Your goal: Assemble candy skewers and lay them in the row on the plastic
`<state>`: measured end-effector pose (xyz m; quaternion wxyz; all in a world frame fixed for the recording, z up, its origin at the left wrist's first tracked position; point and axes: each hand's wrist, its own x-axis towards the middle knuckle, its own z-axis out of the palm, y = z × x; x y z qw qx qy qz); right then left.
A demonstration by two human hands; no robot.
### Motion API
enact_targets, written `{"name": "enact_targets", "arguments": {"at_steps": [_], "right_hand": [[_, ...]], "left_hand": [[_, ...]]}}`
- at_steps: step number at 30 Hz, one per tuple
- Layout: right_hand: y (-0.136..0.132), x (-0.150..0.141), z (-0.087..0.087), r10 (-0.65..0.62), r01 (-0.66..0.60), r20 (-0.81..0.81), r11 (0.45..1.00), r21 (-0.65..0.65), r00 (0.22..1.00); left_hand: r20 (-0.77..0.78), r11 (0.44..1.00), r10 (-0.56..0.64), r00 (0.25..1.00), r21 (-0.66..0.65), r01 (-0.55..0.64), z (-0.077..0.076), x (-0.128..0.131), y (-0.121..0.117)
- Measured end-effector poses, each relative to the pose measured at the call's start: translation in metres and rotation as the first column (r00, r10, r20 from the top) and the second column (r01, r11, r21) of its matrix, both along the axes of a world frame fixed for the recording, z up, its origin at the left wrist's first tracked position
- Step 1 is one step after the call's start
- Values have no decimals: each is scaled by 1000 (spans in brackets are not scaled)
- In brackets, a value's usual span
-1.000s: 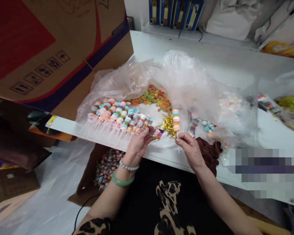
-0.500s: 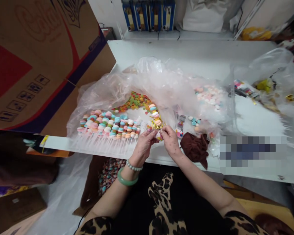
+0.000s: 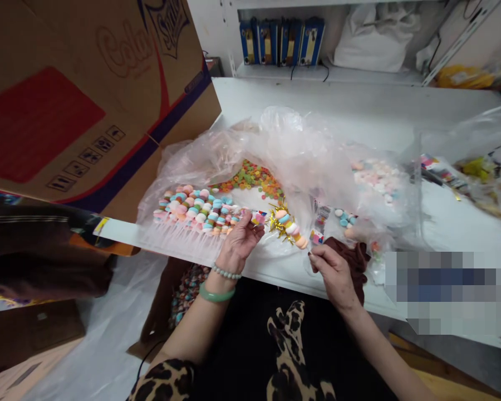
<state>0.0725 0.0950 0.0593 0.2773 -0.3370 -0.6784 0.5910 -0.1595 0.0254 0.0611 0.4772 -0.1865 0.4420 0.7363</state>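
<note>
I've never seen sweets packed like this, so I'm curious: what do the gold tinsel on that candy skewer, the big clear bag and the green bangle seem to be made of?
The gold tinsel on the candy skewer looks like thin metallic foil or film, crinkled and glinting. The clear bag seems to be thin, glossy plastic, translucent and creased. The green bangle looks like polished jade or glass, smooth and milky; its look can't settle which.

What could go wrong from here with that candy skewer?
The gold tinsel on the candy skewer in the right hand could snag on the clear plastic bag just behind it. The left hand sits right beside the packed row of candy skewers, so a slip might knock them. If the skewer slips from the fingers, it could drop onto the brown cloth below.
</note>
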Motion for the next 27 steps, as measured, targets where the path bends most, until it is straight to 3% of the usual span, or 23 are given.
{"name": "enact_targets", "arguments": {"at_steps": [3,6,10,12,17,20,22,25,27], "right_hand": [[-11,2,0,29,-29,9,999,-16,1000],[-14,-7,1,-10,-1,-81,991,-132,997],[-12,-35,11,-76,-48,-262,898,-437,962],[-11,-51,17,-72,-109,-323,854,-509,944],[-10,-73,14,-73,-47,-277,914,-404,958],[-9,-74,6,-72,-27,-244,924,-381,967],[-8,-73,2,-47,-76,-261,893,-444,964],[-5,-74,-1,10,-185,-286,784,-593,958],[0,-76,-3,-10,-191,-290,733,-653,957]], "left_hand": [[30,1000,25,999,11,-25,3,-2,2],[23,999,7,1000,32,-7,3,0,2],[-54,997,2,999,73,2,-3,14,3],[-116,993,20,993,116,-7,-7,24,3],[-293,973,17,956,224,51,-10,37,2],[-386,980,-27,922,172,101,-12,37,0],[-432,984,-69,899,118,132,-15,38,-1],[-479,984,-105,872,76,160,-22,42,0],[-501,986,-123,857,37,163,-27,45,1]]}}
